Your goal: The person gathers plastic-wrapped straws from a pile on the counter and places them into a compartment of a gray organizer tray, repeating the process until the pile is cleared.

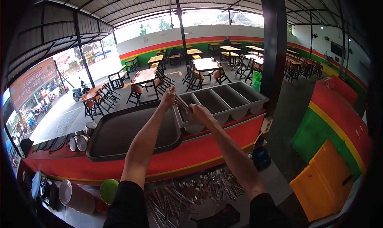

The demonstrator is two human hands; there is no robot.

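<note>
Both arms reach forward over the red counter to the left end of a grey cutlery tray with several long compartments. My left hand is closed near the tray's far left corner. Lower and to the right, my right hand is closed over the leftmost compartment. A small bundle of thin metal cutlery spans the gap between both hands, and the fingers wrap its ends. Its exact kind is too small to tell. The other compartments look dark inside.
A large brown serving tray lies left of the cutlery tray. Metal cups stand beyond it. Below the counter, loose cutlery is spread out near a green bowl and stacked plates. A dark post rises at right.
</note>
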